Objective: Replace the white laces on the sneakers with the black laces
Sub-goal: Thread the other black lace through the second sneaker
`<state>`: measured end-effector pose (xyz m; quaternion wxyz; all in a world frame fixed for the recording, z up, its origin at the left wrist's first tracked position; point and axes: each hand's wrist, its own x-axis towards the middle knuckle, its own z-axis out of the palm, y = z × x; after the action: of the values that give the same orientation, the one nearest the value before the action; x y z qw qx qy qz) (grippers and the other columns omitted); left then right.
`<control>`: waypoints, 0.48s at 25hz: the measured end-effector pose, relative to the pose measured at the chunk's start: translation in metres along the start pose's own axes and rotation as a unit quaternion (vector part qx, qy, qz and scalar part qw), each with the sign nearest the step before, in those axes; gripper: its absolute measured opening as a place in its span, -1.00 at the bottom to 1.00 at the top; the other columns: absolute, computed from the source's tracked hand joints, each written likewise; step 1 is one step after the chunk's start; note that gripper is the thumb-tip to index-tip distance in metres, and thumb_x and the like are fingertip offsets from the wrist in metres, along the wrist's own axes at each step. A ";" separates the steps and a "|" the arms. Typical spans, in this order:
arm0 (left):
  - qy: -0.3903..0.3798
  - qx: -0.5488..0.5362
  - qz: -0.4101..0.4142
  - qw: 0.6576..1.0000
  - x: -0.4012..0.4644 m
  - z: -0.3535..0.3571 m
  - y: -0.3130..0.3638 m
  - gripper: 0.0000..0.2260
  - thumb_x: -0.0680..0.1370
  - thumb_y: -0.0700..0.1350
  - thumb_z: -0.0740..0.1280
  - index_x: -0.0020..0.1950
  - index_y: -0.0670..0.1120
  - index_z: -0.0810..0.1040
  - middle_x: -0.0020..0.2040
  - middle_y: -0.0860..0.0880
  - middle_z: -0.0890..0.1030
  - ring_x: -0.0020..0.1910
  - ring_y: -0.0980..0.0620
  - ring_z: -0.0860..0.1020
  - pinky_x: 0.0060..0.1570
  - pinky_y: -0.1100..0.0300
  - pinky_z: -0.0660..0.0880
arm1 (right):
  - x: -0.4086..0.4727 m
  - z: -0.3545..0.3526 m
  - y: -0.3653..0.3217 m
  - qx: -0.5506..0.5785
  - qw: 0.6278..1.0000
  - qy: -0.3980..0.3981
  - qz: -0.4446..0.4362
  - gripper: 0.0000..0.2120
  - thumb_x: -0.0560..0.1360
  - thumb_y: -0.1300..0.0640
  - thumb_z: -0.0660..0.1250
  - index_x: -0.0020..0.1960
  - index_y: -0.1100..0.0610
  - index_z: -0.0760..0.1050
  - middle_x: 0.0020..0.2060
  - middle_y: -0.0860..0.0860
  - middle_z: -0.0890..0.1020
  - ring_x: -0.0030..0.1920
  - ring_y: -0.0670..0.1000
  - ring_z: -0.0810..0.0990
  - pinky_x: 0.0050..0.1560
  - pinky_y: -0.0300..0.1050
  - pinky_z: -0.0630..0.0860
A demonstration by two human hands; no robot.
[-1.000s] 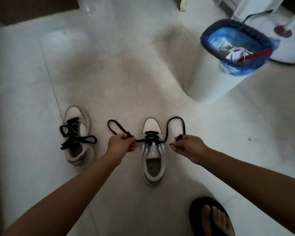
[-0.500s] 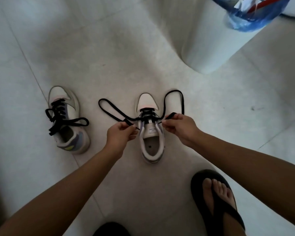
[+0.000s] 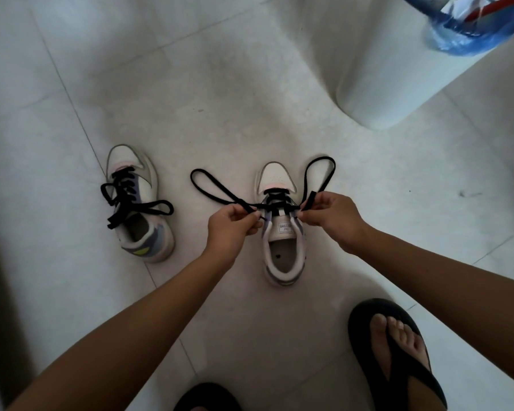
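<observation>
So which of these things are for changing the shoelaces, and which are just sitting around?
For the job:
- middle sneaker
- its black lace, pinched by the left hand and the right hand
- other sneaker, black lace already in

Just lying about:
- white bin with blue bag
- black flip-flop on the person's foot

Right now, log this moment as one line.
step: lacing near sneaker | left hand: pinches black lace | right hand: pinches lace | far sneaker: laced
</observation>
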<state>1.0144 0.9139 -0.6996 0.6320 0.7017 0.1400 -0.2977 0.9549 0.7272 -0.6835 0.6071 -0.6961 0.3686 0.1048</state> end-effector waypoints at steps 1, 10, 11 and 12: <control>-0.009 0.009 0.008 1.000 -0.001 0.000 0.000 -0.90 0.47 -0.31 0.39 -0.21 -0.15 0.56 -0.37 -0.02 0.64 -0.35 0.11 0.63 -0.32 0.33 0.53 | -0.001 0.000 0.000 -0.009 1.000 0.001 -0.003 -0.83 0.32 0.36 0.49 -0.21 0.15 0.58 -0.34 -0.01 0.64 -0.33 -0.12 0.60 -0.27 -0.32 0.54; -0.009 0.305 0.200 0.931 -0.011 0.005 -0.002 -0.92 0.51 -0.17 0.38 -0.15 -0.15 0.55 -0.19 -0.01 0.50 -0.22 0.09 0.48 -0.21 0.37 0.40 | -0.014 0.010 -0.002 -0.150 0.986 0.038 -0.065 -0.92 0.41 0.19 0.46 -0.22 0.15 0.57 -0.29 0.03 0.63 -0.25 -0.05 0.57 -0.17 -0.19 0.47; -0.011 0.321 0.219 0.921 -0.014 0.006 -0.003 -0.91 0.53 -0.14 0.35 -0.10 -0.17 0.57 -0.14 -0.02 0.50 -0.18 0.08 0.49 -0.15 0.28 0.45 | -0.018 0.012 -0.002 -0.184 0.978 0.042 -0.084 -0.86 0.44 0.13 0.43 -0.22 0.19 0.57 -0.29 0.06 0.62 -0.26 -0.04 0.53 -0.20 -0.17 0.43; -0.013 0.340 0.239 0.909 -0.019 0.006 -0.006 -0.86 0.55 -0.11 0.33 -0.03 -0.18 0.59 -0.09 -0.03 0.51 -0.15 0.06 0.50 -0.12 0.19 0.48 | -0.022 0.015 0.000 -0.215 0.970 0.043 -0.107 -0.81 0.45 0.09 0.41 -0.21 0.21 0.57 -0.27 0.08 0.60 -0.24 -0.03 0.51 -0.19 -0.15 0.40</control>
<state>0.9947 0.9119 -0.6932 0.4087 0.8827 -0.1499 -0.1768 0.9436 0.7494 -0.6740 0.4347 -0.8493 0.2869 0.0862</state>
